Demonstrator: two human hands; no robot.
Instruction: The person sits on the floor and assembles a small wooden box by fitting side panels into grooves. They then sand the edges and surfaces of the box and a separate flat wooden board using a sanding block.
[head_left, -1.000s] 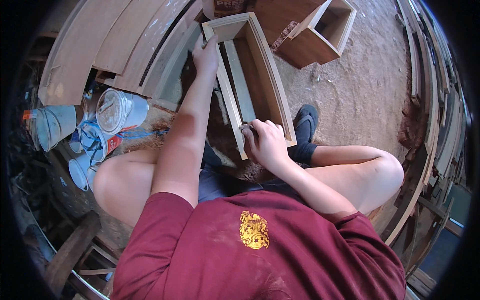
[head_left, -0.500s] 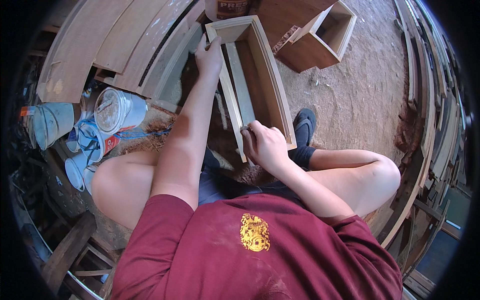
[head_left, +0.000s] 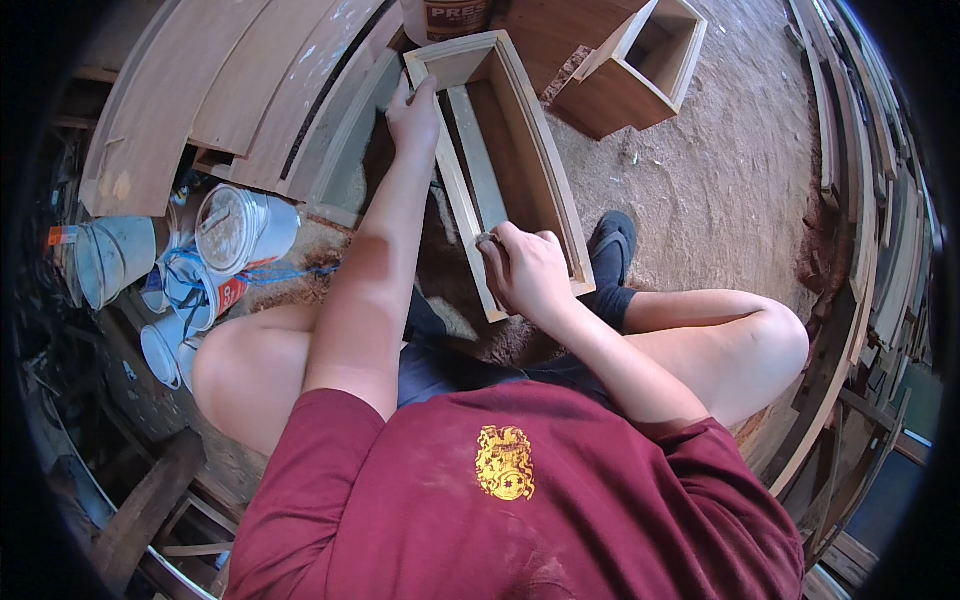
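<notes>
A long, shallow wooden box frame (head_left: 548, 150), pale at its edges, lies lengthwise in front of me between my bent legs. My left hand (head_left: 413, 125) is closed around the far end of its left side, thumb on the inner edge. At the near part of that same side, my right hand (head_left: 532, 272) is closed and bent over the top edge. Between its fingers shows a small dark piece (head_left: 487, 239) pressed to the wood; its kind cannot be made out. Inside the frame a lighter strip (head_left: 476, 155) runs lengthwise.
Another wooden box (head_left: 620, 90) stands on the dusty floor at the far right. Wooden panels (head_left: 215, 85) lie at the far left, near several buckets (head_left: 245, 225). A labelled tub (head_left: 445, 20) is beyond the frame. Stacked boards (head_left: 855, 170) line the right side.
My right hand has slid a little along the frame's left side, away from me. My left hand keeps its hold at the far end. The whole view has shifted slightly.
</notes>
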